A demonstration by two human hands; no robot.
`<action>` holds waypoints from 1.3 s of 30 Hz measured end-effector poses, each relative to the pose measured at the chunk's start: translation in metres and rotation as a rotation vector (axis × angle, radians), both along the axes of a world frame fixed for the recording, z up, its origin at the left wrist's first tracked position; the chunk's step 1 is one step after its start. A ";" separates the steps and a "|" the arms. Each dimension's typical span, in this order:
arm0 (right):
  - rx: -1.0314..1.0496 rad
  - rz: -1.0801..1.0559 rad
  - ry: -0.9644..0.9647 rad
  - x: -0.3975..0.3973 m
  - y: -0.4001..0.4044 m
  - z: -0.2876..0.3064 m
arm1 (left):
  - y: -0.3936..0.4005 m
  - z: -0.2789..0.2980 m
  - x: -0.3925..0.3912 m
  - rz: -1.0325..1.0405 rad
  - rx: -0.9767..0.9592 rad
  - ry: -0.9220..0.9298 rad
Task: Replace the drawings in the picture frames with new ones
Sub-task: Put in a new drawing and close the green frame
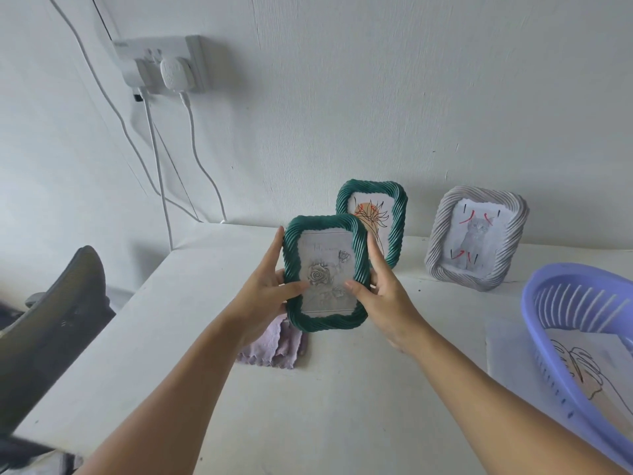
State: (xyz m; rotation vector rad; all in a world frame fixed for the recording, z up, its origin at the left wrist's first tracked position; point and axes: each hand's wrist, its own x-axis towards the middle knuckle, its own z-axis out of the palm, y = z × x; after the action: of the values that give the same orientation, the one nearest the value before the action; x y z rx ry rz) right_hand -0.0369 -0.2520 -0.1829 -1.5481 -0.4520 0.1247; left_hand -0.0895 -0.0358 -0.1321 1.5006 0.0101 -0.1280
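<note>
Green rope-edged frame with the rose drawing is off the table, clamped between your left hand and right hand, thumbs on the glass. At one o'clock, just behind, stands another green frame; pushing forward could topple it.

Held green frame: glossy, rope-ribbed, looks plastic; paper rose drawing inside. Below it, lilac cloth, soft, nubby. Right of it, lilac basket, smooth slotted plastic. Surface: matt white.
</note>
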 end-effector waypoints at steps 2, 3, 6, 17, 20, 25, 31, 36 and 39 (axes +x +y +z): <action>-0.019 0.005 -0.025 0.005 0.004 0.002 | 0.005 0.001 0.003 0.000 -0.011 -0.009; -0.031 0.007 -0.038 0.009 0.007 0.003 | 0.008 0.001 0.005 0.002 -0.018 -0.012; -0.077 0.011 -0.070 0.019 0.015 0.007 | 0.017 0.001 0.011 -0.003 -0.040 -0.029; -0.163 0.119 -0.035 0.066 0.071 0.013 | 0.070 0.001 0.047 0.065 -0.031 -0.063; -0.163 0.108 -0.047 0.080 0.089 0.014 | 0.084 0.000 0.061 0.088 -0.010 -0.065; -0.156 0.094 -0.054 0.104 0.109 0.011 | 0.100 -0.003 0.085 0.100 0.018 -0.079; -0.178 0.065 -0.074 0.123 0.120 0.008 | 0.110 -0.013 0.110 0.115 0.015 -0.079; -0.215 0.062 -0.069 0.121 0.123 -0.005 | 0.115 -0.026 0.112 0.091 0.034 -0.074; -0.229 0.060 -0.110 0.120 0.124 -0.008 | 0.117 -0.030 0.109 0.091 0.038 -0.070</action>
State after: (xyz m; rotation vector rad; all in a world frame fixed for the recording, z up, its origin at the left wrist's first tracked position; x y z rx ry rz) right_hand 0.0827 -0.1283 -0.1906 -1.7729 -0.5874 0.1427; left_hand 0.0200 0.0811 -0.1626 1.5393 0.0243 -0.0023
